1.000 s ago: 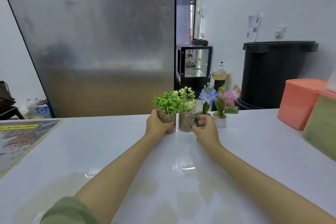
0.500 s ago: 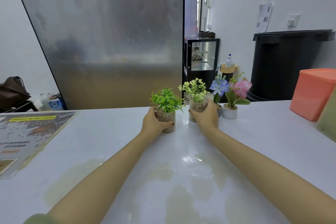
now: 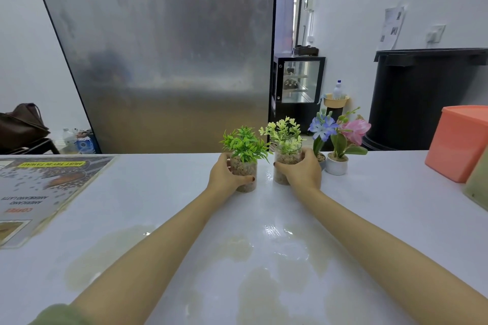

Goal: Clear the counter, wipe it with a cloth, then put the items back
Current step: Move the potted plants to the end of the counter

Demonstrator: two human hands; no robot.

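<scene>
On the wet table [image 3: 158, 206], a green plant [image 3: 244, 144] is gripped by the left hand [image 3: 224, 177], a yellow plant [image 3: 284, 134] by the right hand [image 3: 303, 174]; putting back seems started.

Both arms extended forward. Left hand [image 3: 223, 174] grips green plant jar [image 3: 247, 175]; right hand [image 3: 303, 174] grips yellowish plant jar [image 3: 282, 163].

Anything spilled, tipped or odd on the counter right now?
Nothing is tipped: the green plant jar in the left hand and the pale plant jar in the right hand stand upright. The odd part is the counter near the front: wet-looking tan blotches, possibly moisture from wiping.
</scene>
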